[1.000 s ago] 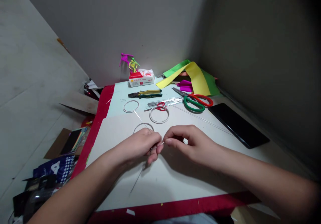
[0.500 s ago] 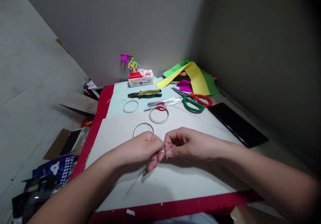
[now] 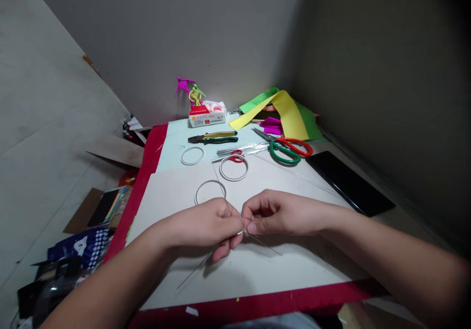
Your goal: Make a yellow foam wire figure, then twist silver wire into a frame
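Thin silvery wires are pinched between my two hands, which meet over the pale board. My left hand is closed on them, thumb pressed to the fingers; one end sticks out toward the lower left. Fingertips of my right hand are closed on the wires just beside the left thumb, and another end points to the lower right. How the wires cross is hidden by the fingers. Just beyond the left hand lies a thin ring, with a second ring farther right and a third ring behind.
Pliers, a bundle of wires and large scissors lie behind the rings. A black phone-like slab is at the right. Small figures stand on a white-red packet; yellow paper rests by the wall.
Both hands have dipped slightly toward me, still together. A wire end now shows clearly to the lower right of my right fingertips, and the lower-left end has shifted a little left.
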The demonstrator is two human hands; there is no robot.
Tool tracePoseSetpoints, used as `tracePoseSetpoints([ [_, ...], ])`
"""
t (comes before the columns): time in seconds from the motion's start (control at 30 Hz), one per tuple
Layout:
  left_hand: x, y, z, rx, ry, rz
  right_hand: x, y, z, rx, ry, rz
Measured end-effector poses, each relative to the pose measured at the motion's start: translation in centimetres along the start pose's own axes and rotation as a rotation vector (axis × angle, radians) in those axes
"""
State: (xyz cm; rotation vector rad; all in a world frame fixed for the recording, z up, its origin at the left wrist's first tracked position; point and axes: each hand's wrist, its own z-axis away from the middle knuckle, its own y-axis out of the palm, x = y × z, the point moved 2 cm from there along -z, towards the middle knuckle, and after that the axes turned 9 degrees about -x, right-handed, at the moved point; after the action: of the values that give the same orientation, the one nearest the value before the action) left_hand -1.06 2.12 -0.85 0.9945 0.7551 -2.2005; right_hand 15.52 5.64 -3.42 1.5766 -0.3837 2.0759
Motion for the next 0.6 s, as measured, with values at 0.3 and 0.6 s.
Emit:
tracePoseSetpoints([
  [0.3, -0.33, -0.25, 0.05, 0.003, -0.006, 0.01, -0.48, 0.34, -0.3, -0.11, 0.042, -0.011],
  [0.6, 0.07, -0.7, -0.18, -0.005, 0.071, 0.045, 0.0, 0.55, 0.01, -0.149, 0.025, -0.015],
])
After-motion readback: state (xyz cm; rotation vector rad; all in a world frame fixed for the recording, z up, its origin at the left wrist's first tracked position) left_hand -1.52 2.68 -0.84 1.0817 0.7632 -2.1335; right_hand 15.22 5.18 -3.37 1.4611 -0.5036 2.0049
